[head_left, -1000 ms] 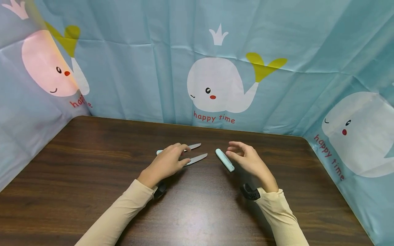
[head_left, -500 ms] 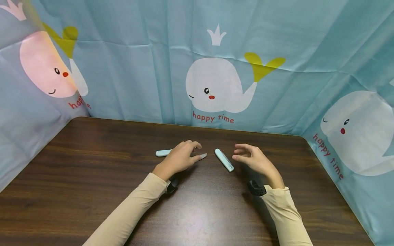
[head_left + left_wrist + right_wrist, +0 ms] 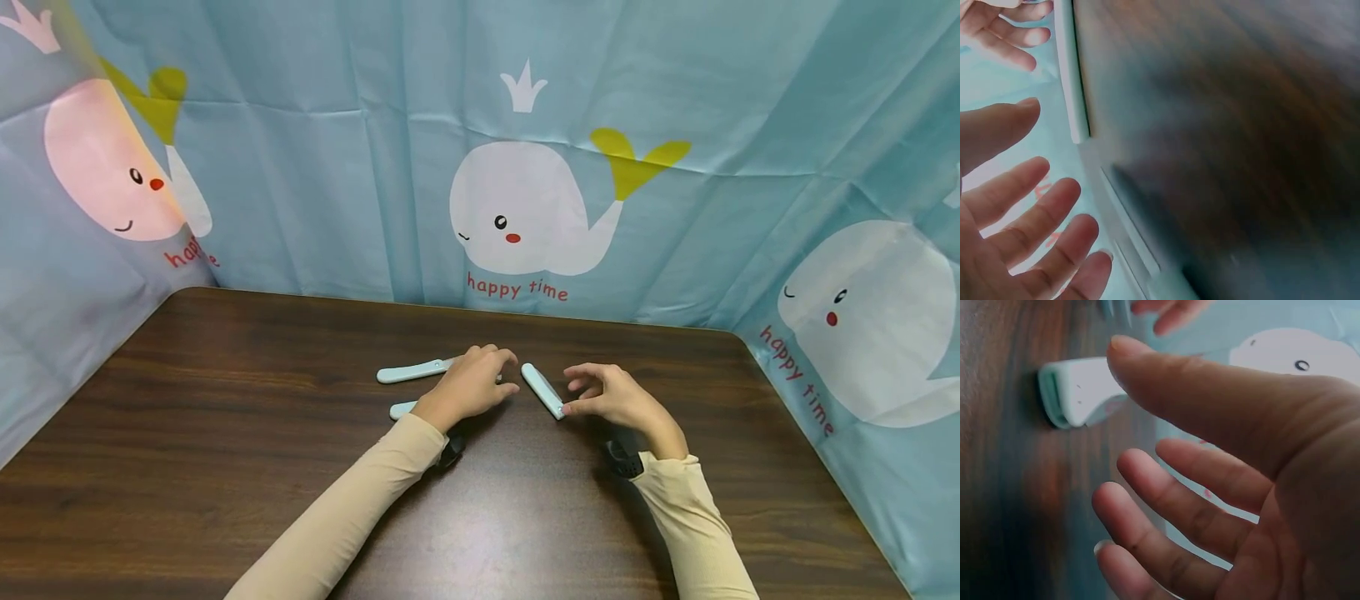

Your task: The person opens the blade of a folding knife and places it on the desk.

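Observation:
Folded, a light-blue folding knife [image 3: 542, 390] lies on the table between the hands. My right hand [image 3: 626, 407] is just right of it, fingers spread, thumb tip right at its near end in the head view. In the right wrist view that knife [image 3: 1082, 390] shows its slotted handle end beyond the thumb. My left hand [image 3: 468, 386] hovers to its left with loosely bent fingers and nothing in its grasp. Two unfolded knives lie left of and under it: the far knife [image 3: 408, 372] and the near knife [image 3: 402, 409], blades mostly hidden by the hand.
The dark wooden table [image 3: 225, 433] has rounded far corners. A blue curtain [image 3: 315, 183] with whale prints hangs along its back and sides. Black wrist cameras sit below both hands, at the beige sleeves [image 3: 360, 500].
My left hand has moved right, across the unfolded knives' blades towards the folded knife. My right hand first drew back slightly, then lowered its thumb to the folded knife's near end.

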Available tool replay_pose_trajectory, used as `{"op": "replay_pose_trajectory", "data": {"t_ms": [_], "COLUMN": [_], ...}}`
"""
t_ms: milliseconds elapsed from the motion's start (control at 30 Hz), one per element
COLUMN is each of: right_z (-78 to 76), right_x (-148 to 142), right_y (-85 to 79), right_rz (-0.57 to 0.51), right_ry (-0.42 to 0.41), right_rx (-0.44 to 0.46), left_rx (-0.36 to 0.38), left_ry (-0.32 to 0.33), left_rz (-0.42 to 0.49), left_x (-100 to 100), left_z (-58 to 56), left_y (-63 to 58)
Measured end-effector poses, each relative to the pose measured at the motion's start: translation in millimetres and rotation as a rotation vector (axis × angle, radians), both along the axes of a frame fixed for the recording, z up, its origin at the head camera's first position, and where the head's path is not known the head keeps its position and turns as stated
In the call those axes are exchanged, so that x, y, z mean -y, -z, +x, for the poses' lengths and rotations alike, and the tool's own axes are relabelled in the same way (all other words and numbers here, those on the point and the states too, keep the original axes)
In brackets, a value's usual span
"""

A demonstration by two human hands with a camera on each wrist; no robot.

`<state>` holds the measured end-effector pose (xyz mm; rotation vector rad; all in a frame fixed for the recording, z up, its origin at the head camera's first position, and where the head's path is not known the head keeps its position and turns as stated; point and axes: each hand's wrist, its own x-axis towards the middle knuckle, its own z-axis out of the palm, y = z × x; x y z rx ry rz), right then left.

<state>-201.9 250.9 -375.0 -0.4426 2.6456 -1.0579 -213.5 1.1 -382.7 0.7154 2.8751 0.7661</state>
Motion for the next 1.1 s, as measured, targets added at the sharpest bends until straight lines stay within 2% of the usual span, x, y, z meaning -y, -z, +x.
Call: {"op": "replay_pose_trajectory", "data": {"t_ms": [133,267,500,800,1100], "right_z": [-0.6,-1.5,-2.9,-2.5,-0.7], "right_x": [6,12,19,20,17], "right_y": [4.1,8.2,13.6,12.4,13.4], "right_rz": [-0.019,0.000,0.029,-0.006,0.013], "right_ry": [-0.020,-0.010,0.003,-0.017,-0.004], "right_rx": [0.049,0.052,0.046,0.089,0.026], "left_rx": [0.016,0.025,0.028,0.027,0.020], "left_ry": [-0.006,-0.010,-0.014,-0.027,-0.039], "left_rz": [-0.001,-0.016,-0.060,-0.102,-0.088], "left_x": [-9,-14,-17,-20,-21], "left_z": [-3.4,-5.7,-8.5,-9.2,-9.0], "left_y": [1.6,3.3,5.3,4.0,3.5]}}
